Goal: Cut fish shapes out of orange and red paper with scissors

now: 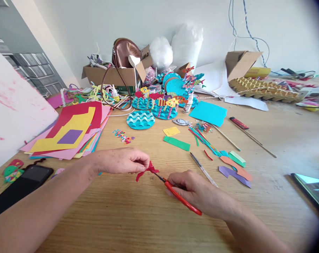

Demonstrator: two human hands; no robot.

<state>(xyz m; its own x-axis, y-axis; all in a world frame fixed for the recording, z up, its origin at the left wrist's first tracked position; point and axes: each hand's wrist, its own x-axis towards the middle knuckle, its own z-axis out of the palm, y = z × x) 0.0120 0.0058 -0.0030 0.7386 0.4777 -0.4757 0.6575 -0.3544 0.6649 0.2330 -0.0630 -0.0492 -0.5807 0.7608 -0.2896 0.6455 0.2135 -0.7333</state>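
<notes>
Between the thumb and fingers of my left hand [125,161] is a small cut piece of red paper [141,175], its ends sticking out past the fingertips. My right hand [192,189] is wrapped round the red handles of a pair of scissors [184,201]. The dark blades point left and meet the paper's right side; whether they are parted is too small to tell. Just beyond my right hand lies a pen [203,169]. A green paper strip [176,143] and a yellow paper piece [171,131] lie farther back.
Stacked coloured paper [67,135] lies at left, near a dark phone [37,175]. Blue wavy paper discs [140,120], some bearing paper fish, stand mid-table with a glue bottle [188,103]. Paper scraps [235,170] lie right, a tablet [313,189] at the edge. Behind stand a cardboard box [114,75] and egg trays [265,90].
</notes>
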